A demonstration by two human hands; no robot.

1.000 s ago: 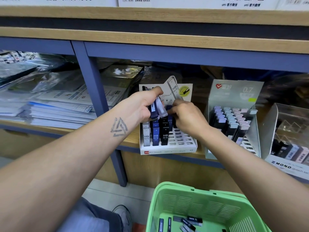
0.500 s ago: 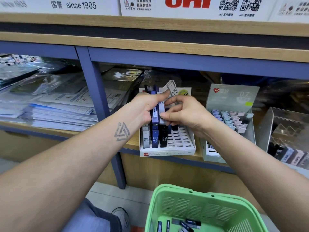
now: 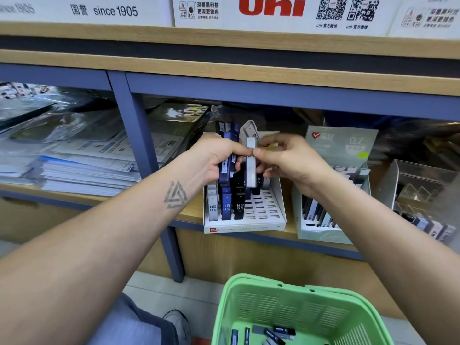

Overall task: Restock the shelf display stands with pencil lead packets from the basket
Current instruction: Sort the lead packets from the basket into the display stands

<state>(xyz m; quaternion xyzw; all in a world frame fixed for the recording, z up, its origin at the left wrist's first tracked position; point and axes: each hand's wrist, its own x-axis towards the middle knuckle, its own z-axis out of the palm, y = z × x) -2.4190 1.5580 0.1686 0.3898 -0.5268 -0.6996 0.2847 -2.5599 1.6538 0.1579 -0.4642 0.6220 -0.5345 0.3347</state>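
Lead packets (image 3: 227, 155): your left hand (image 3: 211, 160) grips a dark bunch above the white stand (image 3: 273, 210); your right hand (image 3: 291, 158) pinches a white packet (image 3: 251, 168).

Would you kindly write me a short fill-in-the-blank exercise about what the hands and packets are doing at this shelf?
1. The right hand pinches a single ____ packet.
2. The left hand holds a bunch of mostly ____ packets.
3. Spare packets lie in the ____ basket below.
4. The white stand has packets marked HB ____.

Missing words: white; blue; green; 0.5
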